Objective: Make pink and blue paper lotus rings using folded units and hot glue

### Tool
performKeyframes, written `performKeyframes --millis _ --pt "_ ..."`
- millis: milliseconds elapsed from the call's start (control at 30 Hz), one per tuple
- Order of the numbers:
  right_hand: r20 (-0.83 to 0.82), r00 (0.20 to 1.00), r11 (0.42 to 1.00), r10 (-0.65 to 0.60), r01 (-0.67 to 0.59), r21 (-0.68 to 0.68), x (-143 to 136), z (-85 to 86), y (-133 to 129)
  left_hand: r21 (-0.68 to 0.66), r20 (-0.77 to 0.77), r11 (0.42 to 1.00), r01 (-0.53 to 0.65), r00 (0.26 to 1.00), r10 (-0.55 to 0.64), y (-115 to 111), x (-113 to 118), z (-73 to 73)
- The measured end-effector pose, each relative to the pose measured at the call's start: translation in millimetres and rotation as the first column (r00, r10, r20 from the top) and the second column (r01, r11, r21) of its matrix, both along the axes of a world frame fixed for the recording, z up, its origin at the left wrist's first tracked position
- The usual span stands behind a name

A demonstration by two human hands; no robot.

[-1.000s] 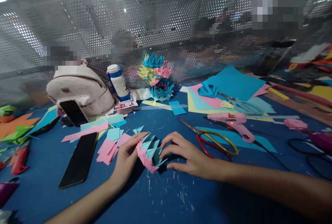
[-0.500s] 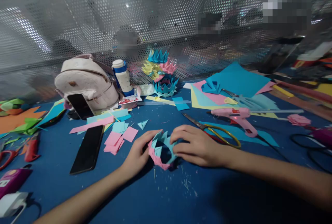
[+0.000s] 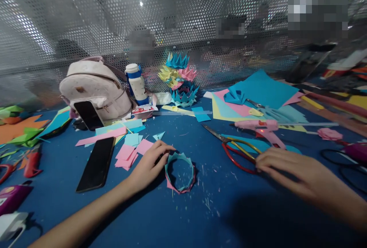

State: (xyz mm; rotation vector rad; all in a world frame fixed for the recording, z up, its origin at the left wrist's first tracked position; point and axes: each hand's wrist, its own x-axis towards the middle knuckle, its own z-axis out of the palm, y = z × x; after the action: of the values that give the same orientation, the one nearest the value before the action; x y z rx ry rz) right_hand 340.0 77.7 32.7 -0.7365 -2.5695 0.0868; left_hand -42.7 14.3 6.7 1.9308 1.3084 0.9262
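Observation:
A folded paper ring (image 3: pixel 187 191), light blue inside and pink outside with small points, lies on the blue table. At its upper left edge is my left hand (image 3: pixel 149 165), thumb and fingers closed on the paper. Away to the right, my right hand (image 3: pixel 289 171) has its fingers stretched out, and no held thing shows. Its fingertips are at the handles of the scissors (image 3: pixel 239 163), one red and one yellow; whether they touch is unclear. Just beyond that hand lies a pink glue gun (image 3: pixel 262 126) with a small red light, its grip partly hidden by the hand.
Pink paper squares (image 3: pixel 126 156) and a black phone (image 3: pixel 96 165) lie left of the ring. A backpack (image 3: pixel 94 83), a bottle (image 3: pixel 137 85) and stacked paper crowns (image 3: pixel 183 97) stand along the perforated metal panel (image 3: pixel 109 22). Coloured sheets (image 3: pixel 266 89) spread at back right.
My right hand has let go of the paper ring and moved right to the scissors and glue gun. The ring has come down flatter on the table, with my left hand still at its edge.

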Motion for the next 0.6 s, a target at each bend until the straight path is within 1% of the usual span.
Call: performKeyframes --millis 33,67,100,133,167,233,300,333,367,433,467,533,600 --pt "-0.029 0.987 0.987 -0.161 0.161 0.003 13.3 -3.7 -0.1 -0.040 -0.020 0.998 0.041 0.999 -0.041 2.3 -2.5 3.4" --pt "-0.066 0.951 0.953 -0.303 0.304 -0.001 25.6 -7.0 0.5 -0.075 -0.025 0.996 0.051 0.998 -0.053 4.4 -5.5 7.4" --pt "-0.084 0.897 0.901 -0.433 0.432 -0.041 36.6 -9.6 2.1 -0.125 -0.036 0.991 0.051 0.998 -0.056 5.9 -8.9 12.1" --pt "-0.070 0.841 0.842 -0.537 0.529 -0.107 46.0 -11.5 4.8 -0.166 -0.051 0.985 0.047 0.997 -0.057 6.6 -12.4 17.1" --pt "-0.042 0.795 0.787 -0.606 0.590 -0.182 53.7 -12.7 8.7 -0.213 -0.071 0.976 0.047 0.995 -0.064 6.4 -15.8 22.0" --pt "0.036 0.744 0.693 -0.668 0.639 -0.334 63.7 -14.4 19.5 -0.349 -0.121 0.933 0.088 0.983 -0.138 3.2 -20.3 30.2" --pt "0.089 0.734 0.639 -0.673 0.638 -0.429 66.8 -16.3 33.0 -0.433 -0.168 0.895 0.103 0.967 -0.193 -2.9 -20.0 34.5" --pt "0.105 0.740 0.632 -0.664 0.631 -0.449 66.3 -17.5 40.0 -0.439 -0.193 0.895 0.074 0.966 -0.174 -6.3 -17.8 35.1" --pt "0.114 0.750 0.638 -0.652 0.623 -0.452 64.8 -18.8 46.9 -0.436 -0.218 0.899 0.036 0.965 -0.144 -9.5 -14.7 35.0" --pt "0.116 0.778 0.675 -0.618 0.600 -0.429 59.5 -21.1 59.5 -0.389 -0.256 0.921 -0.028 0.963 -0.079 -14.1 -7.8 33.5" --pt "0.115 0.797 0.697 -0.594 0.580 -0.422 56.1 -21.8 64.9 -0.383 -0.264 0.922 -0.049 0.963 -0.058 -15.4 -5.1 32.6" --pt "0.123 0.827 0.723 -0.549 0.543 -0.426 48.7 -21.9 73.2 -0.399 -0.249 0.915 -0.055 0.967 -0.050 -16.3 -2.6 31.2" --pt "0.146 0.833 0.724 -0.533 0.539 -0.431 41.1 -20.2 77.9 -0.430 -0.212 0.903 -0.024 0.974 -0.076 -16.3 -3.8 30.4"
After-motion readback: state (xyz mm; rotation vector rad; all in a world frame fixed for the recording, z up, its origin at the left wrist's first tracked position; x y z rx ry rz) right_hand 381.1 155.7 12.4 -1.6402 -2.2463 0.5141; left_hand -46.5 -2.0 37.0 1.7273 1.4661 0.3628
